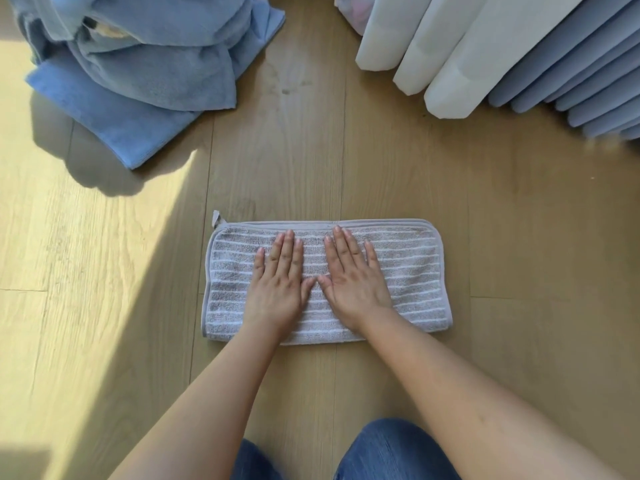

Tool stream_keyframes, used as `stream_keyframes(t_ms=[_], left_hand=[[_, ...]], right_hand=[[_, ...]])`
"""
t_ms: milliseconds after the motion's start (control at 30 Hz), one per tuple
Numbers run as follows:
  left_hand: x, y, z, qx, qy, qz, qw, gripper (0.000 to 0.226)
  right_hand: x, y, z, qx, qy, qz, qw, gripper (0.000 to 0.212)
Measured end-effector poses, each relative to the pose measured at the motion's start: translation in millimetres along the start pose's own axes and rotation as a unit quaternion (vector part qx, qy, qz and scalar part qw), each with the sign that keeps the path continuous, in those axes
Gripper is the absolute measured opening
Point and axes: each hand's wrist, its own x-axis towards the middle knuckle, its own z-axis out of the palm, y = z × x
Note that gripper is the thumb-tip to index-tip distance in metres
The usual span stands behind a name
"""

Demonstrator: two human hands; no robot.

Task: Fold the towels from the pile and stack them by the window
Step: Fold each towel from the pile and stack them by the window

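A grey towel with white stripes [412,271] lies folded into a long rectangle on the wooden floor in front of me, a small loop at its far left corner. My left hand [280,282] lies flat on the towel's middle with straight fingers. My right hand [353,278] presses flat beside it, thumbs nearly touching. A pile of blue towels [138,71] sits at the far left.
White and blue curtains [502,53] hang down to the floor at the far right. Sunlight falls across the wooden floor [86,271] on the left. My knees in blue jeans [391,452] show at the bottom edge.
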Motion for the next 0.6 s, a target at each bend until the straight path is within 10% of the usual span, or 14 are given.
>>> stream_keyframes(t_ms=[300, 600], left_hand=[[14.3, -8.6, 11.7, 0.006, 0.089, -0.026, 0.996, 0.061], [17.8, -49.5, -5.4, 0.018, 0.112, -0.1, 0.988, 0.061]], right_hand=[[21.9, 10.6, 15.7, 0.01, 0.193, -0.01, 0.981, 0.057], [26.6, 66.8, 10.8, -0.033, 0.205, 0.056, 0.977, 0.059]])
